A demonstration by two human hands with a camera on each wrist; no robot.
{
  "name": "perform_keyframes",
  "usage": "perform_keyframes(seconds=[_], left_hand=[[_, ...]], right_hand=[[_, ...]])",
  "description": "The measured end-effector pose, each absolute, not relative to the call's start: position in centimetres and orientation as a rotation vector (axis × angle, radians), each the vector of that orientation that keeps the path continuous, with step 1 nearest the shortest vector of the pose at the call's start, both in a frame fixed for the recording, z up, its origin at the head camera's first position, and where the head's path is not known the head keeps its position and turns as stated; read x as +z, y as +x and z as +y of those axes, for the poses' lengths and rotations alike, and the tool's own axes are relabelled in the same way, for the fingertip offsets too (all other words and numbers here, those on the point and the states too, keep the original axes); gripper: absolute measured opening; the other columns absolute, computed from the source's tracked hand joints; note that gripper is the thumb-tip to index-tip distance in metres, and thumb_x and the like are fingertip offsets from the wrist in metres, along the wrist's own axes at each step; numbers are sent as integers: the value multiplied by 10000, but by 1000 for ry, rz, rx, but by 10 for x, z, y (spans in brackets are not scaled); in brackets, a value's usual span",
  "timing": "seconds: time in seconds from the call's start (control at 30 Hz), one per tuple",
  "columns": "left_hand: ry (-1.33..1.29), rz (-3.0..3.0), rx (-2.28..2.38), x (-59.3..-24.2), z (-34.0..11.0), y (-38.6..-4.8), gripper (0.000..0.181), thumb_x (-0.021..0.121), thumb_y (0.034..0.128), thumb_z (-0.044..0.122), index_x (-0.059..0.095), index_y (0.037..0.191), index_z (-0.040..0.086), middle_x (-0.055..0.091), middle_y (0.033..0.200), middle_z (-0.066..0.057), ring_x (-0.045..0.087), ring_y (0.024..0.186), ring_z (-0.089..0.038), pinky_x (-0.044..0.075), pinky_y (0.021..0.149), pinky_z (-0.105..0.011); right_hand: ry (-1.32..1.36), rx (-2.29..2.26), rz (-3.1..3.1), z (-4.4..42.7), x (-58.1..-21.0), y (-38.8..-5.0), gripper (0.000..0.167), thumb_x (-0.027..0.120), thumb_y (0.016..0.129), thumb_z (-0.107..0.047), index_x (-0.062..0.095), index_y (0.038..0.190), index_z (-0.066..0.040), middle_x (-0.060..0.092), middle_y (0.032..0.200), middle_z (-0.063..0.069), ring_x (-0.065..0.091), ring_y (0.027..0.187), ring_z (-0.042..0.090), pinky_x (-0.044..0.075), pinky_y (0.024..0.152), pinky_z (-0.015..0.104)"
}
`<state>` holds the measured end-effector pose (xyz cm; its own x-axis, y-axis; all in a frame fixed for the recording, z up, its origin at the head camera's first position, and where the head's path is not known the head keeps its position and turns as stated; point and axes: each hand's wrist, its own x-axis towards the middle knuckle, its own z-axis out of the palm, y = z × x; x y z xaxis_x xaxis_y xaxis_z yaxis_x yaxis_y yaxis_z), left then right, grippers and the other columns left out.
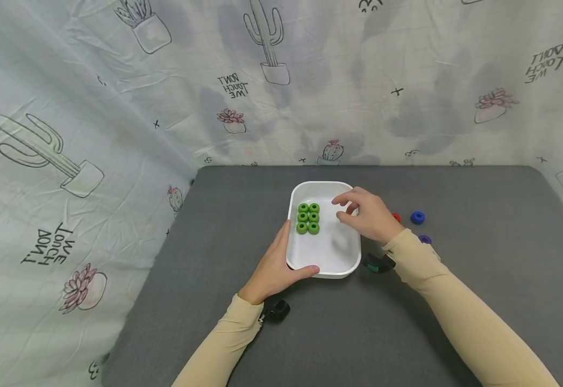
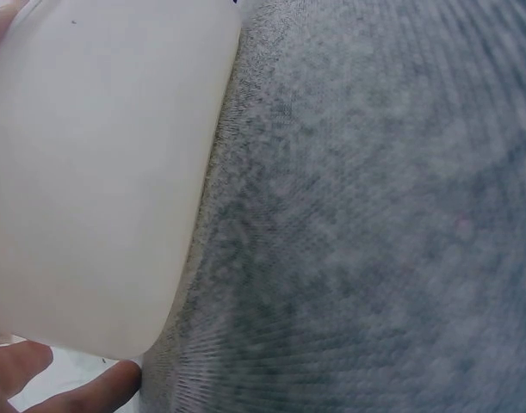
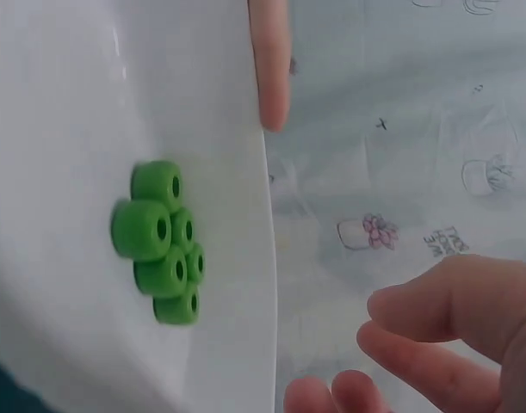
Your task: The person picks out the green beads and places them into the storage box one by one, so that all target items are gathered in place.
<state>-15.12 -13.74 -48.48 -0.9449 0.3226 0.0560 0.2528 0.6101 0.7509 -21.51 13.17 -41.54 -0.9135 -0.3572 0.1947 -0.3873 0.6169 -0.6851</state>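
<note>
A white tray (image 1: 332,252) stands on the grey table. Inside its left half sit several green beads (image 3: 142,230), short cylinders with a hole through each, grouped in two columns. My left hand (image 1: 273,269) grips the tray's near left corner, its thumb over the near rim and fingers along the left side. Above the tray's right side hovers my right hand (image 1: 370,217), fingers loosely bent, thumb apart from the fingertips and nothing between them. In the right wrist view the beads lie beyond these fingers (image 3: 426,301), untouched.
Right of the tray lie a blue bead (image 1: 418,217) and a darker blue bead (image 1: 425,239), the latter partly behind the right sleeve. A red bead (image 1: 396,217) shows partly past the right hand. A printed curtain (image 1: 310,107) hangs behind the table (image 1: 204,215).
</note>
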Motion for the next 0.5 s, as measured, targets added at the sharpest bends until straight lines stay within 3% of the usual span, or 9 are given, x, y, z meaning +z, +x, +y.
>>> perform_keyframes(seconds=[0.33, 0.5], left_hand=[[474, 2726, 1268, -483, -139, -150, 1288, 796, 794, 692, -21, 1689, 253, 50, 1747, 105, 201, 1591, -163, 334, 1213, -531], [476, 2729, 1270, -484, -139, -150, 1278, 796, 794, 689, -15, 1687, 268, 59, 1750, 87, 202, 1594, -175, 334, 1211, -546]], right_hand=[[541, 1199, -2772, 168, -416, -198, 270, 700, 979, -98, 726, 1245, -62, 655, 1143, 137, 674, 961, 284, 534, 701, 376], [477, 1178, -2784, 186, -418, -193, 291, 712, 977, -122, 722, 1265, -78, 669, 1172, 101, 680, 978, 267, 537, 786, 430]])
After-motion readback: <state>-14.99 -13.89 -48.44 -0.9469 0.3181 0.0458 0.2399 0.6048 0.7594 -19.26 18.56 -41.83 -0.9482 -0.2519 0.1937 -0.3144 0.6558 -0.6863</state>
